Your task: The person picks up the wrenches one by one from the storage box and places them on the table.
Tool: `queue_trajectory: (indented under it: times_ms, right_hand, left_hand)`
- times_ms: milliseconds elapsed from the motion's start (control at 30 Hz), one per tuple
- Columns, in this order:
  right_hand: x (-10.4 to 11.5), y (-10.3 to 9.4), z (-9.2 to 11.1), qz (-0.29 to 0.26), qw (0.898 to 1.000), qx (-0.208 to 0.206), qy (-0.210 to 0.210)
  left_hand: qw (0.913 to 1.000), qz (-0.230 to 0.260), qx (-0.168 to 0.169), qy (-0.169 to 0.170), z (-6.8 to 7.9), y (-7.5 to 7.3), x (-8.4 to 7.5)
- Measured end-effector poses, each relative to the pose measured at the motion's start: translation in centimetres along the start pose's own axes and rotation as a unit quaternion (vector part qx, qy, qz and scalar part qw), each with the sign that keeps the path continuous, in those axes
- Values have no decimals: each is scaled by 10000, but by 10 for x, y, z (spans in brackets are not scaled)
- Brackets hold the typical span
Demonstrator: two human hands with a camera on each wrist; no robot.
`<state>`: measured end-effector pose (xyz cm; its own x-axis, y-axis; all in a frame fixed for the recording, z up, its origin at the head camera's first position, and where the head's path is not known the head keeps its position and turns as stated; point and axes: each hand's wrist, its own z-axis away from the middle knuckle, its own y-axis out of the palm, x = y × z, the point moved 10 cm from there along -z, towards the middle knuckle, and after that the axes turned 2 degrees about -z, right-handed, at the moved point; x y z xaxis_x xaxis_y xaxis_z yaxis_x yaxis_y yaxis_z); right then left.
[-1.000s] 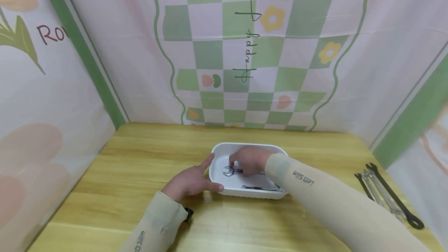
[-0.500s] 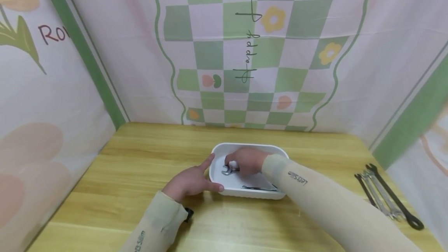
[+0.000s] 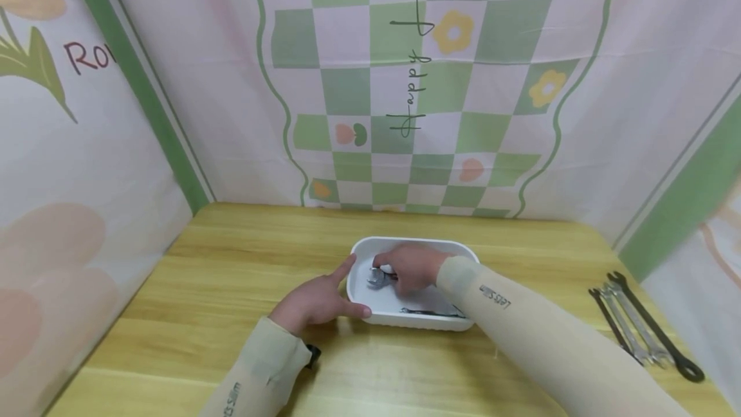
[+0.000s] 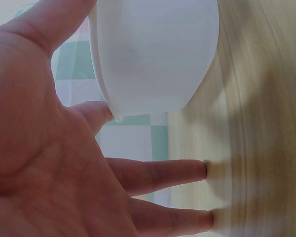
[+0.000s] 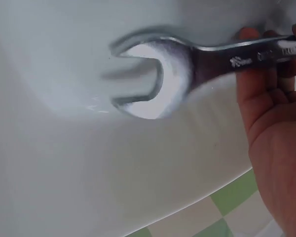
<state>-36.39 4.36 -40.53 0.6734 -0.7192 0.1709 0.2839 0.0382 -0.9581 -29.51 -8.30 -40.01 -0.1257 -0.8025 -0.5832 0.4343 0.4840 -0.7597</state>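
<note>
A white rectangular basin (image 3: 417, 322) stands on the wooden table. My right hand (image 3: 413, 267) reaches into it and grips a shiny silver wrench (image 3: 379, 278) by its shaft. In the right wrist view the open-ended head of this wrench (image 5: 170, 79) points away from the fingers, close over the basin's white surface. My left hand (image 3: 315, 301) steadies the basin at its left end, thumb and a finger spread along the rim. The left wrist view shows its other fingers (image 4: 163, 174) stretched out straight. Another slim wrench (image 3: 428, 312) lies along the basin's front side, partly covered by the sleeve.
Several wrenches (image 3: 642, 320), black and silver, lie side by side at the table's right edge. A printed curtain (image 3: 405, 82) hangs behind the table (image 3: 243, 262), with more cloth on both sides. A small black object (image 3: 312, 356) shows at the left cuff.
The wrench in my right hand has turned, and its head now tilts up and catches more light. My right hand has shifted slightly left. The left hand keeps its place.
</note>
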Motion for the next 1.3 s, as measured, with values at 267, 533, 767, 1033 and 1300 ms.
queue_trajectory:
  times_ms: [267, 533, 767, 1033, 1300]
  right_hand:
    - [-4, -2, 4, -397, 9990, 104, 152]
    - [-16, -6, 10, -1367, 9872, 479, 663]
    - [-19, -13, 15, -1672, 9823, 438, 719]
    - [-28, -32, 21, -2188, 9733, 88, 693]
    - [-38, -55, 30, -4244, 9017, -521, 640]
  left_hand:
    - [10000, 4, 1, -18, -1, 0, 1]
    - [10000, -85, -8, 10, -2, 0, 1]
    - [10000, -32, -21, -34, -2, 0, 2]
    - [10000, 50, -7, -78, -2, 0, 2]
    - [9999, 77, -9, -68, -2, 0, 2]
